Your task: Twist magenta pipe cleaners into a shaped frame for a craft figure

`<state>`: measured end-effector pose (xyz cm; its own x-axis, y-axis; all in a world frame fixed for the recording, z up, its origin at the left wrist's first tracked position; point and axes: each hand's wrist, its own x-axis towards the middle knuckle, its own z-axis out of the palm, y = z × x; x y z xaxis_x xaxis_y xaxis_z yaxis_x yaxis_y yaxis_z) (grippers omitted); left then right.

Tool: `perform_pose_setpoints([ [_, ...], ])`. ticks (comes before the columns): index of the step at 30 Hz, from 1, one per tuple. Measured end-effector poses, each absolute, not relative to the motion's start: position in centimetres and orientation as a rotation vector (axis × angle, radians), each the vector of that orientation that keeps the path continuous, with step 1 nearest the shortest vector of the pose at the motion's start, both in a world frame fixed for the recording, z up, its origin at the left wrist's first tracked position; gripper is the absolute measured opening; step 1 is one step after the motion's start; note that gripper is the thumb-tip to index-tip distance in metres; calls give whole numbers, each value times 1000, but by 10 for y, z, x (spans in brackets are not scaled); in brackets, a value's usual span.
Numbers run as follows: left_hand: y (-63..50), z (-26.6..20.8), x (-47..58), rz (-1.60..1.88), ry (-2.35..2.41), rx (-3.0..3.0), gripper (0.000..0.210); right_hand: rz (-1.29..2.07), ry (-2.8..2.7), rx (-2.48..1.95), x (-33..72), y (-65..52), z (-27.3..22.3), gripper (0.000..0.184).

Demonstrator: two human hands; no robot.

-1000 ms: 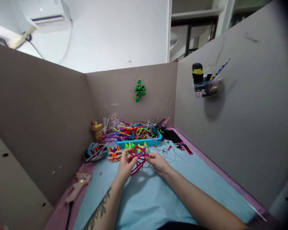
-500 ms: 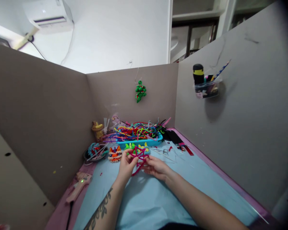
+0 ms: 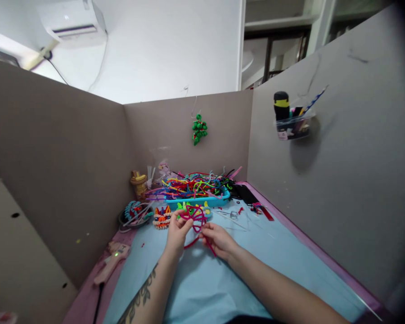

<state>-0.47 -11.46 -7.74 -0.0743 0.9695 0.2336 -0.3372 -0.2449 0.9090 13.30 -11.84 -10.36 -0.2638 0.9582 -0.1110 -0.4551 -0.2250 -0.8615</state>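
A magenta pipe-cleaner shape point(image 3: 196, 216) with several loops, like a web or flower, is held up over the blue-covered table. My left hand point(image 3: 179, 227) pinches its left side between thumb and fingers. My right hand point(image 3: 218, 240) is closed on a loose magenta pipe cleaner point(image 3: 210, 248) just below and right of the shape; its end sticks out under the fingers. Another magenta length point(image 3: 191, 243) curves beneath the shape between both hands. Behind the hands lie an orange and cream pipe-cleaner piece point(image 3: 162, 218) and a green and yellow one point(image 3: 206, 210), partly covered.
A blue tray point(image 3: 197, 202) heaped with coloured pipe cleaners stands at the back. Scissors point(image 3: 232, 215) lie right of the hands. At left are a dark bowl point(image 3: 124, 223) and a pink glue gun point(image 3: 111, 263) with its light on. Grey partitions point(image 3: 185, 157) enclose the table.
My right hand has drawn slightly down from the shape, and a magenta end now sticks out below its fingers. The shape appears turned more upright in my left hand.
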Motion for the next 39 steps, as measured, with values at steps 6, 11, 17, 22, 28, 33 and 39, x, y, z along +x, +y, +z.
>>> perform_pose_setpoints([
  [6, -113, -78, -5, 1572, 842, 1078, 49, 1726, -1523, -950, 130, -132, -103, 21],
  [11, -112, -77, -8, 1619, 875, 1081, 47, 1248, -1704, -1033, 136, -130, -99, 16],
  [17, -113, -78, -7, 1572, 854, 1083, 45, 620, -1549, -984, 141, -132, -87, 18],
  [22, -114, -78, -5, 1495, 772, 975, 49, 611, -1624, -934, 138, -134, -95, 30],
  [28, -116, -76, -5, 1402, 660, 891, 46, 530, -1707, -875, 136, -133, -103, 38],
  [33, -117, -80, -5, 1340, 630, 930, 43, 475, -1796, -868, 137, -136, -96, 29],
  [39, -116, -80, -7, 1341, 675, 960, 45, 458, -1811, -902, 136, -140, -90, 24],
])
